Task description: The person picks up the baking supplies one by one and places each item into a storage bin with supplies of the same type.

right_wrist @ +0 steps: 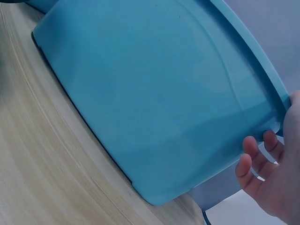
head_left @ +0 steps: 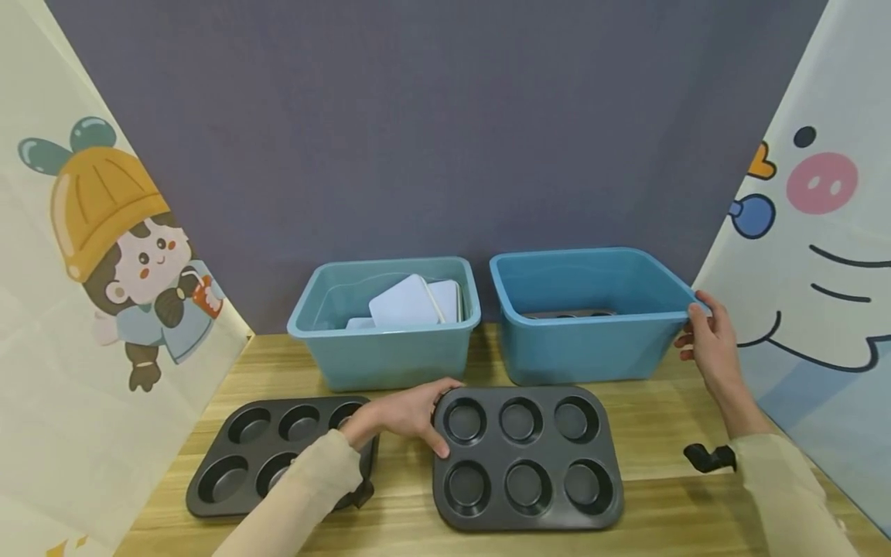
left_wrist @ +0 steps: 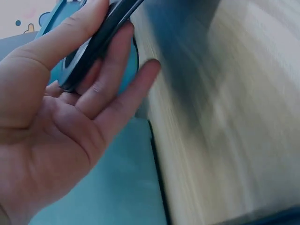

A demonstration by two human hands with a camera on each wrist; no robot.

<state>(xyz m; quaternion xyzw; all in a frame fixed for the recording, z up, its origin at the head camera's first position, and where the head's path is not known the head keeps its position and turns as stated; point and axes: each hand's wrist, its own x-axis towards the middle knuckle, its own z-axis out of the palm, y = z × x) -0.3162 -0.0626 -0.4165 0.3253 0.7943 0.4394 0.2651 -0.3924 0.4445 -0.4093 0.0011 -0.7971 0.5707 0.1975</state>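
My left hand grips the upper left corner of a dark six-cup muffin pan, thumb on top and fingers beneath. In the left wrist view, that pan's edge lies between thumb and fingers, tilted from the wooden surface. My right hand holds the front right corner of a blue plastic bin. Its thumb rests at the rim, while the other fingers curl below it outside the wall, as the right wrist view shows. Inside this bin, part of a dark muffin pan shows above the front rim.
A paler teal bin with white plastic pieces stands to the left of the blue one. Beneath my left forearm is another dark muffin pan. A grey cloth wall rises behind the bins, with printed panels at both sides.
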